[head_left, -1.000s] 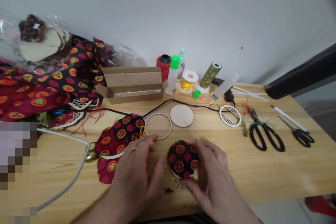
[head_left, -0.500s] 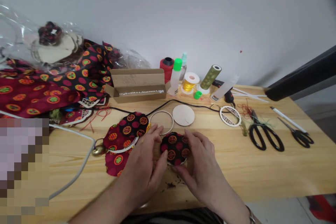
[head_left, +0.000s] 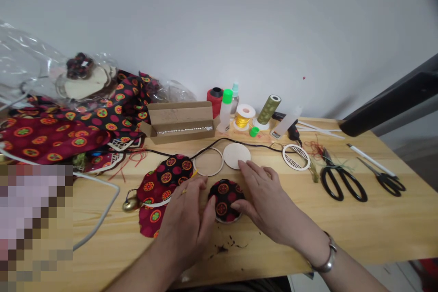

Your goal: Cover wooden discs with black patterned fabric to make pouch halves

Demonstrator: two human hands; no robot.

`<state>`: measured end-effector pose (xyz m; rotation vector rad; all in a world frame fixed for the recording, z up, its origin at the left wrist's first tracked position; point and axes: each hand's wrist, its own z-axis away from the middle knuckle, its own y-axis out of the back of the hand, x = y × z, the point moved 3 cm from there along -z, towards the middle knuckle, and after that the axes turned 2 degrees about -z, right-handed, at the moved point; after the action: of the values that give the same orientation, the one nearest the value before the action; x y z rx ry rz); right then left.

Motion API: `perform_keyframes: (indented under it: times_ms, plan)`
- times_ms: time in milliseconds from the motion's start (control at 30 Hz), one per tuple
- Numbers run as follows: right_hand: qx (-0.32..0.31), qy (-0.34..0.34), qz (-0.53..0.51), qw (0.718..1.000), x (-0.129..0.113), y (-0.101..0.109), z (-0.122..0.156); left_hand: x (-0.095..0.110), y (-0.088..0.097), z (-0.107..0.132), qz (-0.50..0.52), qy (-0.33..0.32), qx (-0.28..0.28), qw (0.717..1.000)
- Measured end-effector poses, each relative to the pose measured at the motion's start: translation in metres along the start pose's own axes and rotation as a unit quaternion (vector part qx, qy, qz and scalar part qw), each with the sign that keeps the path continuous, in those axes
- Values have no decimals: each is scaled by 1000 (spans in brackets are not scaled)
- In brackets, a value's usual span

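A round disc covered in dark patterned fabric (head_left: 226, 198) lies on the wooden table between my hands. My left hand (head_left: 186, 212) rests on its left, thumb at the disc's edge and fingers stretched toward the back. Open too, my right hand (head_left: 270, 203) has its thumb over the disc's right side, while its fingertips meet the near edge of a plain pale disc (head_left: 236, 155). A thin pale ring (head_left: 208, 162) lies behind my left fingers. Beside the left hand are fabric-covered pieces (head_left: 164, 180), partly hidden by it, with a brass bell (head_left: 130, 204).
A cardboard box (head_left: 181, 134) with small shiny beads, a green-capped bottle (head_left: 225, 114) and thread spools (head_left: 244, 116) stand along the wall. Right of my hand lie a latticed ring (head_left: 305, 164), large scissors (head_left: 342, 182) and smaller scissors (head_left: 386, 182). A black cord (head_left: 253, 140) crosses behind.
My right hand has moved from the fabric-covered disc's right side up and back, its fingertips reaching the pale disc. My left hand stays beside the fabric-covered disc. The view has tilted slightly.
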<state>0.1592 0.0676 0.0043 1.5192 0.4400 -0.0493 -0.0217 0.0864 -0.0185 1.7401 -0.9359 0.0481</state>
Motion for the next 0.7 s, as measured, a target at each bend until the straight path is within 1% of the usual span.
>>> perform_keyframes:
  times_ms: [133, 200, 267, 333, 400, 500, 533, 567, 600, 633, 700]
  plan:
    - [3, -26, 25, 999, -4, 0, 0, -2, -2, -1, -14, 3, -20, 1000]
    - [15, -43, 31, 998, -3, 2, 4, -4, -3, 0, -9, 9, -30, 999]
    - [32, -53, 25, 998, 0, 3, 9, -5, -3, 1, 5, 13, -27, 1000]
    - [62, -53, 3, 997, 6, 4, 16, -5, -2, 2, 26, 14, -20, 999]
    - [108, -51, -35, 992, 12, 3, 24, -5, -2, 2, 47, 15, -13, 999]
    - [174, -77, -133, 973, 20, -2, 36, -6, -2, 2, 69, 21, -6, 997]
    - [187, -97, -184, 960, 21, -4, 39, -7, -2, 2, 74, 24, -2, 997]
    - [196, -120, -245, 942, 23, -7, 41, -8, -2, 3, 78, 25, -2, 997]
    - [203, -143, -314, 916, 24, -9, 43, -8, -2, 3, 80, 26, -2, 996]
    - [210, -164, -388, 882, 25, -11, 44, -9, -3, 4, 83, 25, -2, 996]
    - [217, -196, -533, 794, 27, -15, 43, -9, -3, 5, 85, 21, 1, 996]
